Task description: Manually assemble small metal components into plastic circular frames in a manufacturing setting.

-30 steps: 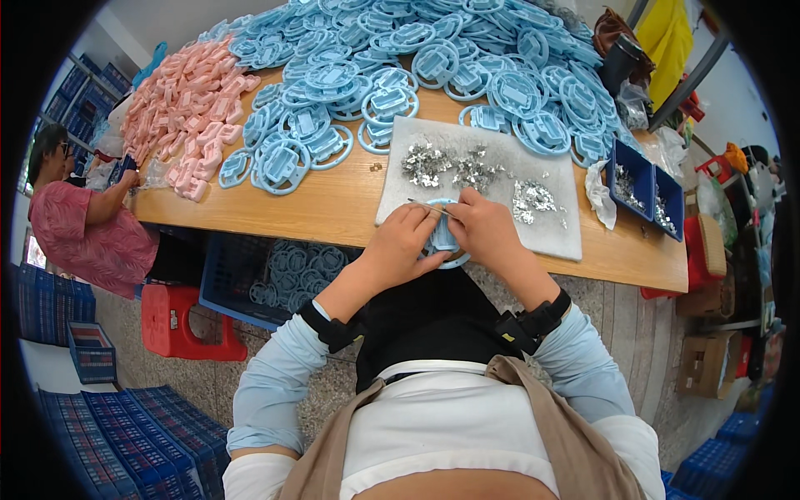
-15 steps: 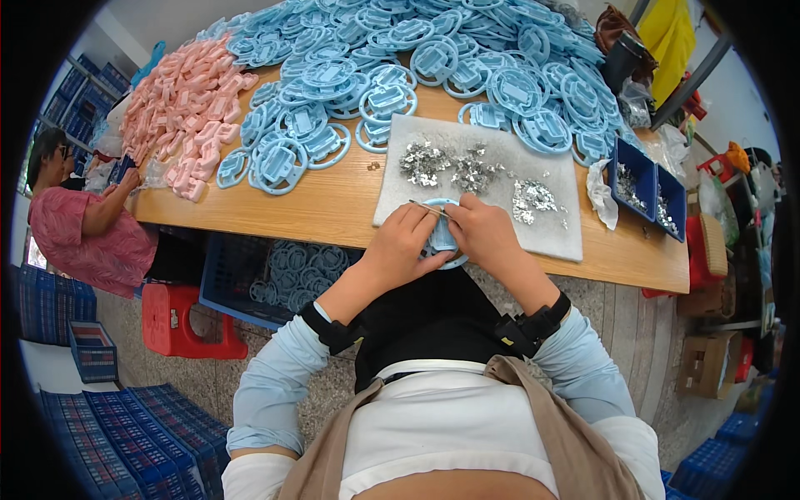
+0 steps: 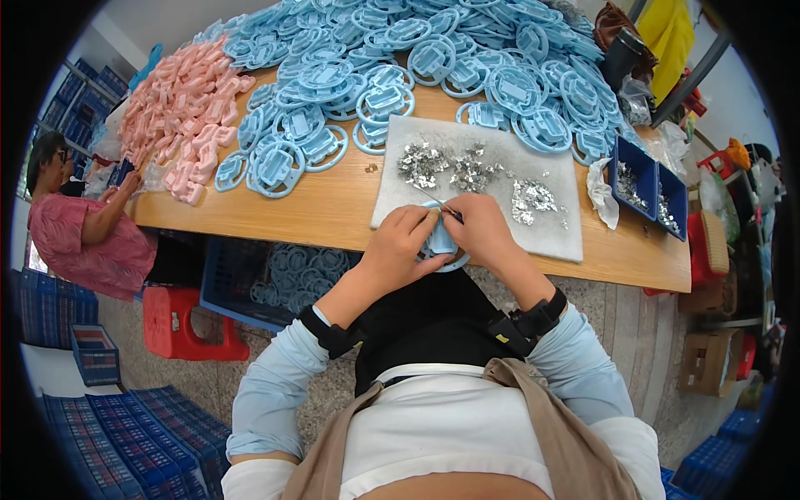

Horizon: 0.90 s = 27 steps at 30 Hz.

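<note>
In the head view, the left hand (image 3: 400,245) grips a round light-blue plastic frame (image 3: 442,241) at the brown wooden table (image 3: 292,220)'s near edge, and the right hand (image 3: 480,228) close by pinches a slim silvery metal tool (image 3: 428,195), judged best worked against a steadied frame, now angled more steeply than 0.5 s ago.

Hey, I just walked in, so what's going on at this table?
Someone's left hand steadies a round blue plastic part at the edge of a wooden table, while the right hand holds a thin metal tool over its top. Just beyond, a pale mat carries piles of small silver pieces. A blue heap and a pink heap lie farther back. Another person is at the table's left end.
</note>
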{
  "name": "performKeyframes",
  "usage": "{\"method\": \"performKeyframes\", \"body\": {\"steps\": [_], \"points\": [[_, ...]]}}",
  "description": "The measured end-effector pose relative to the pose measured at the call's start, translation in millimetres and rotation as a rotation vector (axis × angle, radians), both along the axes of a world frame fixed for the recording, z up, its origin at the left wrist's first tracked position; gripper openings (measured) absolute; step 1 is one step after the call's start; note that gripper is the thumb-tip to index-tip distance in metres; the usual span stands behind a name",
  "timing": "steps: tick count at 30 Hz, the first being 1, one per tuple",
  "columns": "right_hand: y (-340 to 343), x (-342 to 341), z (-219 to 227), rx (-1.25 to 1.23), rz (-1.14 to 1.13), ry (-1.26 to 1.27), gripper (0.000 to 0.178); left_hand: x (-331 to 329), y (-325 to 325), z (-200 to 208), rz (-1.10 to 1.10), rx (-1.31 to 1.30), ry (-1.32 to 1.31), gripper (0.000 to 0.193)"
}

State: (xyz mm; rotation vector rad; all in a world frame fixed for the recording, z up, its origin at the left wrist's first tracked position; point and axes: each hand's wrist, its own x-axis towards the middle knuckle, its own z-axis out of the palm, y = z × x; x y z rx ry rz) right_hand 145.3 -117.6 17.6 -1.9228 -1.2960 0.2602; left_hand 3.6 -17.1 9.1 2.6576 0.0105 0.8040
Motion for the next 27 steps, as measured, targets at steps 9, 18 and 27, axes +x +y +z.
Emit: {"method": "performKeyframes", "body": {"steps": [9,18,27], "points": [[-8.2,5.8,8.0,-0.029,-0.034,0.244,0.016,1.2,0.6,0.0,0.010,-0.034,-0.031,0.057],[6.3,-10.4,7.4,-0.249,0.019,-0.377,0.012,0.2,1.7,-0.2,-0.008,-0.007,0.017,0.059],[-24.0,-9.5,15.6,0.020,-0.111,0.124,0.030,13.9,9.2,-1.6,0.108,-0.165,-0.039,0.062]]}}
